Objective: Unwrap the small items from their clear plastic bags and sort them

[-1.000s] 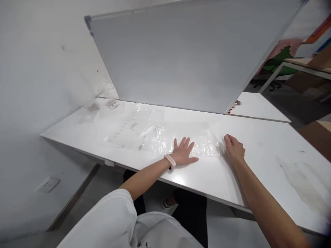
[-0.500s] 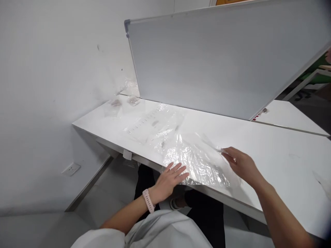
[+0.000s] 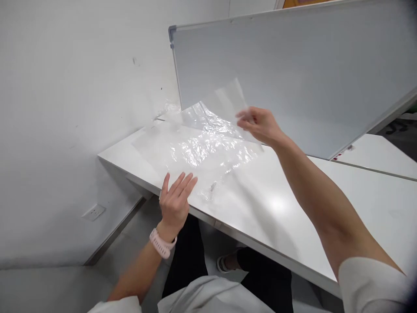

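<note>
A crinkled clear plastic bag (image 3: pixel 208 143) is spread over the left half of the white table, its far part lifted off the surface. My right hand (image 3: pixel 259 124) pinches the bag's raised edge in front of the whiteboard. Near the table's front edge, my left hand (image 3: pixel 176 200) lies with fingers stretched out, close to the bag's near side; whether it presses on the plastic I cannot tell. A pink watch band (image 3: pixel 162 244) is round my left wrist. The plastic hides most of what lies beneath it.
A large whiteboard (image 3: pixel 280 78) stands along the back of the white table (image 3: pixel 358 208). The wall (image 3: pixel 81 87) closes off the left side, with a power socket (image 3: pixel 94 212) low on it. Another white surface (image 3: pixel 384 154) shows behind, at the right.
My right hand has swung left and upward, carrying the bag's edge across the table and off the surface. My left hand has shifted left along the front edge.
</note>
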`<state>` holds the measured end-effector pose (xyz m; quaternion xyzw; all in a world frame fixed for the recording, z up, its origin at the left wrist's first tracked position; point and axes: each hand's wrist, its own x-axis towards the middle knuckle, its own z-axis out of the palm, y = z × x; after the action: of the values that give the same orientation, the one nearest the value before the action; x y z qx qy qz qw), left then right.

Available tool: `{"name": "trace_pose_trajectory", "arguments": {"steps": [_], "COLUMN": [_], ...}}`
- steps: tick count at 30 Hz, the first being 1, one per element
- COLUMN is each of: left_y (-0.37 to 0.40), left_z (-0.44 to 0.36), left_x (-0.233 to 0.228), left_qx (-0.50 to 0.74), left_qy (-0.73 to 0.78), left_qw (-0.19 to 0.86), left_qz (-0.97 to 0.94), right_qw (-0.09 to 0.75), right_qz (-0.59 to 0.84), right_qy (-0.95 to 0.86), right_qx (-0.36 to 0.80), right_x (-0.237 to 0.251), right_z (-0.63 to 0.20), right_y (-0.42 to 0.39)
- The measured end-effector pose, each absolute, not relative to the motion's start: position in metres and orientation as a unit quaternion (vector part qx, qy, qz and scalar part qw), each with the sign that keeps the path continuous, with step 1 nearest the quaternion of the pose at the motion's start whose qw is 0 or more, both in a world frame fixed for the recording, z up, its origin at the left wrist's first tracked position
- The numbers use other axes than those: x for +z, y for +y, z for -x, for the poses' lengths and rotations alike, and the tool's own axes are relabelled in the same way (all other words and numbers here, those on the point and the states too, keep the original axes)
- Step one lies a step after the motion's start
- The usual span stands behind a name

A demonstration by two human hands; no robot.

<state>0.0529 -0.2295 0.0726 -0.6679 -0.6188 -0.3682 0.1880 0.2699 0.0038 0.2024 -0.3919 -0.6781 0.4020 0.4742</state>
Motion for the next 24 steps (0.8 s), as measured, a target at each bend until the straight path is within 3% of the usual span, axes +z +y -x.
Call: {"name": "trace_pose_trajectory", "arguments": {"steps": [3, 6, 12, 14, 18, 24], "left_y": [-0.177, -0.138, -0.129, -0.131, -0.130, -0.129], "left_z": [-0.043, -0.043, -0.050, -0.050, -0.050, -0.050], "left_x": [0.061, 0.032, -0.003, -0.003, -0.001, -0.001], "left_qx": [-0.248, -0.139, -0.107, -0.114, -0.109, -0.103], "left_qy": [-0.713, -0.755, -0.752, -0.751, -0.757, -0.756], "left_qw": [0.097, 0.005, 0.002, 0.002, 0.006, 0.015], "left_qz": [0.649, 0.640, 0.651, 0.650, 0.644, 0.646], "right_qw": [0.435, 0.458, 0.456, 0.466, 0.484, 0.508], "right_qz": [0.434, 0.473, 0.492, 0.552, 0.615, 0.599], "right_qy": [-0.737, -0.711, -0.700, -0.625, -0.516, -0.513], "right_qx": [0.280, 0.246, 0.245, 0.295, 0.348, 0.346], "right_x": [0.187, 0.147, 0.023, -0.006, -0.025, -0.025], "right_z": [-0.229, -0.217, -0.282, -0.315, -0.366, -0.378], "right_y": [0.053, 0.064, -0.029, -0.061, -0.088, -0.086]}}
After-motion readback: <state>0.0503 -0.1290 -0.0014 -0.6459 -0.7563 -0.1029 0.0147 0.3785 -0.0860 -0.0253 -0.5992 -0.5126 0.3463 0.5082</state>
